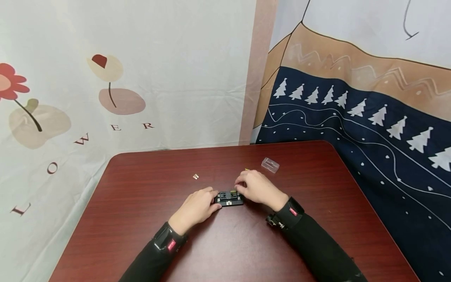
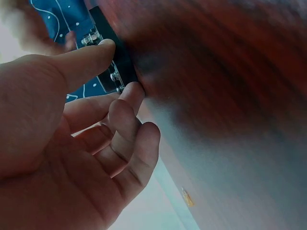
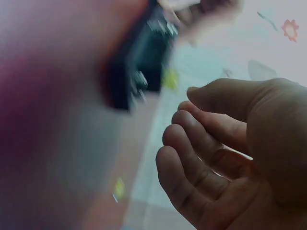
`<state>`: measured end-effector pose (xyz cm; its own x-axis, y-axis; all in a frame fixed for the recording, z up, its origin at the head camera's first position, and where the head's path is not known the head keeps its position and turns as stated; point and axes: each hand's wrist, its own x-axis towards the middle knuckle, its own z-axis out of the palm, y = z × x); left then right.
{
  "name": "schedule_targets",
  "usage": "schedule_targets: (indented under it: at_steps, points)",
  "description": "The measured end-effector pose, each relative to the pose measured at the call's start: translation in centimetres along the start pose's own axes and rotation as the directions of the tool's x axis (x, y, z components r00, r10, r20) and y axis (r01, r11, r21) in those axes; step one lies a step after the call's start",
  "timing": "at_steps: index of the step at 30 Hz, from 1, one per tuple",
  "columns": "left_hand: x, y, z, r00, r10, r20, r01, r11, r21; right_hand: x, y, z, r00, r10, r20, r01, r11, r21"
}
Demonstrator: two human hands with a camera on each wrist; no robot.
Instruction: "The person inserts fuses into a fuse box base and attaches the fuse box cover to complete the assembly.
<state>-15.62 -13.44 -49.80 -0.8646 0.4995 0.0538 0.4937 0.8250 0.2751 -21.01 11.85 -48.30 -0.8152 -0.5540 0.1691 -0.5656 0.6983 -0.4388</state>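
Observation:
A small black rectangular block (image 1: 229, 198) with metal screw fittings lies on the table in the head view. My left hand (image 1: 197, 207) grips its left end, the thumb (image 2: 91, 60) on the near side and fingers against the other in the left wrist view. My right hand (image 1: 258, 188) hovers at the block's right end. In the right wrist view its fingers (image 3: 180, 143) are loosely bent, thumb near the forefinger, with nothing visible between them. A yellow piece (image 3: 170, 79) shows at the blurred block there.
A clear plastic box (image 1: 270, 165) lies on the red-brown table (image 1: 148, 172) beyond my right hand. Small gold-coloured pieces (image 1: 195, 176) lie at the back left of the block. A yellow bit (image 1: 247, 169) peeks out behind my right hand. Printed curtains hang behind the table.

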Motion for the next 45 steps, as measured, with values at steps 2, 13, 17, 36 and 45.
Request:
schedule_targets:
  at_steps: [2,13,17,36,45]
  points:
    - [0.0,0.1,0.0,1.000,-0.004,0.006,0.004,1.000,-0.004,-0.1,0.8,-1.2,0.998,0.024,-0.056,-0.024,1.000,0.002]
    - [0.1,0.1,0.1,1.000,-0.016,0.015,0.016,1.000,0.000,-1.2,4.7,-5.5,0.978,0.208,-0.030,-0.206,0.977,0.062]
    - [0.0,0.1,0.2,1.000,-0.017,0.015,0.017,1.000,0.001,-1.6,5.7,-6.0,0.969,0.242,0.044,-0.244,0.968,0.054]
    - [0.1,0.2,0.4,1.000,-0.022,0.017,0.022,1.000,-0.004,-2.2,8.3,-4.8,0.956,0.201,0.211,-0.197,0.980,-0.040]
    - [0.1,0.3,0.3,1.000,-0.017,0.012,0.017,1.000,-0.013,-2.0,8.2,-4.0,0.956,0.207,0.209,-0.199,0.978,-0.057]
